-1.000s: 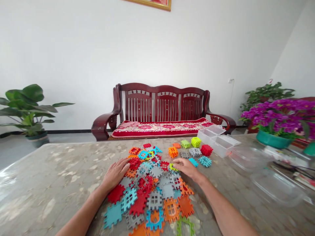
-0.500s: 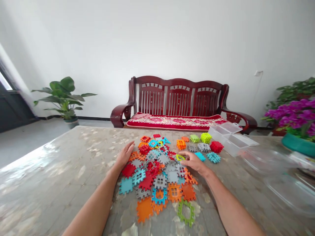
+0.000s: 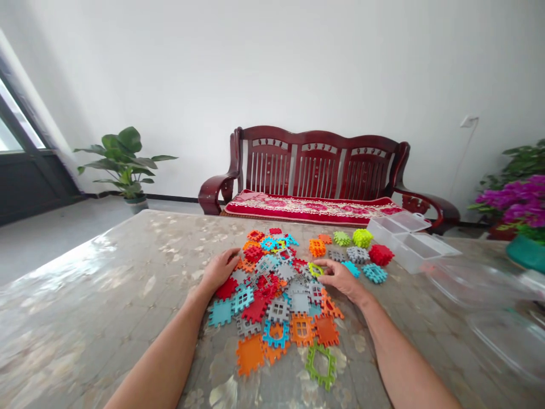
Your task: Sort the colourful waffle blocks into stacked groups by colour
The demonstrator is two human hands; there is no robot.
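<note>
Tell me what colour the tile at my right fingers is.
Yellow-green, an open frame tile at the right hand; the head view shows it.

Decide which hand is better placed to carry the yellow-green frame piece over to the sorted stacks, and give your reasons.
Probably the right hand: its fingertips already touch the yellow-green frame piece, and the sorted stacks lie on its side. The left hand rests flat at the pile's opposite edge.

Counter [image 3: 106, 295]: bare and open to the left of the pile of toothed tiles [image 3: 276, 295], and along the near edge. Right side crowded: assembled tile cubes [image 3: 361, 253] just beyond the pile, a clear divided box [image 3: 409, 241] behind them, clear lids [image 3: 481, 284] nearer. A narrow open strip lies between the pile and the lids.
</note>
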